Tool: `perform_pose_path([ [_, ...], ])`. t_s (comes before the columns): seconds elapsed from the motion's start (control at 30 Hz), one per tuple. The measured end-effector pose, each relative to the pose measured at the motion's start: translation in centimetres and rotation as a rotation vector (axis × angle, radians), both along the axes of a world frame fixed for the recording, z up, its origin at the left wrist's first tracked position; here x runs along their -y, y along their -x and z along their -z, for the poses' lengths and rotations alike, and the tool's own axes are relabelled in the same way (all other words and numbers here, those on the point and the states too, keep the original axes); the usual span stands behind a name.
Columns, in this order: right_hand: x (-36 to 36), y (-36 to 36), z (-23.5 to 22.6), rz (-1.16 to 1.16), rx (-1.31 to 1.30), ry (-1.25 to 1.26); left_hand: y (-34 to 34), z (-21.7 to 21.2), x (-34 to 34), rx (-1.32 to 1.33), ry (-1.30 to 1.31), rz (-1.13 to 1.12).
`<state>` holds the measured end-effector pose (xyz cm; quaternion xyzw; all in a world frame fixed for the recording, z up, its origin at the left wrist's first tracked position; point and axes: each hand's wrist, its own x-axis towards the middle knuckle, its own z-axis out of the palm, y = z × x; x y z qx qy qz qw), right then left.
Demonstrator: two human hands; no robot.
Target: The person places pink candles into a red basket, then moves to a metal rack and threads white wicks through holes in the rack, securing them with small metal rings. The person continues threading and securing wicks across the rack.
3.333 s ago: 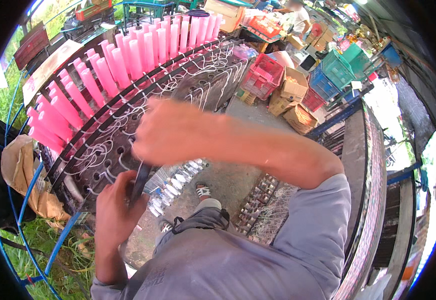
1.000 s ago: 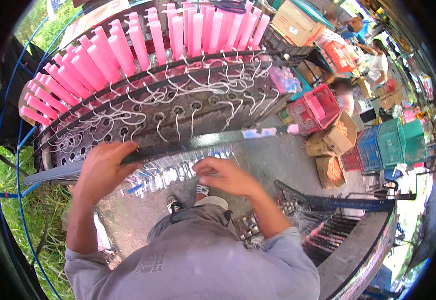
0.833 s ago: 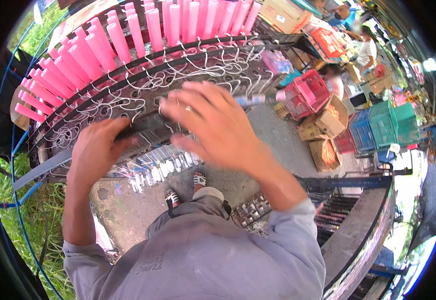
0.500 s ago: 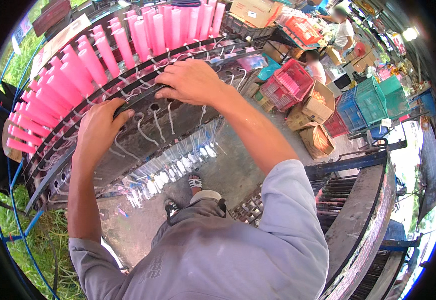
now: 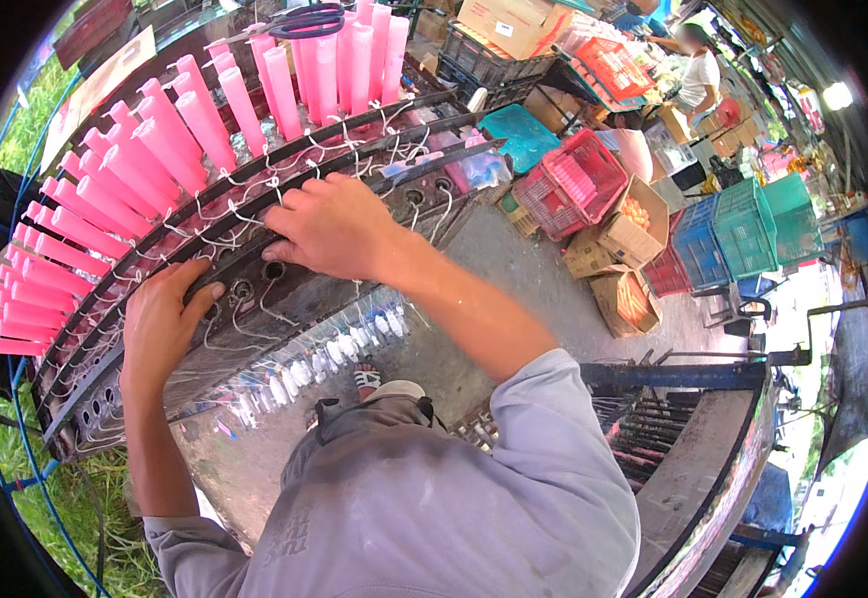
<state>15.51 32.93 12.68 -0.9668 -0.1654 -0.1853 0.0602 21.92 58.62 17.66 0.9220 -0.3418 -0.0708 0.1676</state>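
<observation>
Head view, looking down on a dark metal rack [image 5: 285,299] pierced with round holes and laced with white strings [image 5: 245,214]. Right hand [image 5: 329,229] flat, fingers curled onto the rack's middle rail — apparently pinching a string, though hard to tell. Left hand [image 5: 160,324] spread open on the near edge, thumb by a hole. Long axis of the rack running lower left to upper right; pink tubes [image 5: 145,149] — smooth, waxy — standing along the far edge.

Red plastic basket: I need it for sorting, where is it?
In the head view, the red plastic basket sits on the ground at upper right, between the teal lid and open cardboard box.
</observation>
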Motion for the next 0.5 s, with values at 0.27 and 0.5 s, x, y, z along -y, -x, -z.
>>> perform_pose_path([
  [0.27,-0.8,1.2,-0.8,0.064,0.050,-0.068,2.0,3.0,-8.6,0.555,0.337,-0.143],
  [0.5,-3.9,0.0,-2.2,0.052,-0.205,-0.118,1.4,7.9,-16.6,0.632,0.306,-0.401],
])
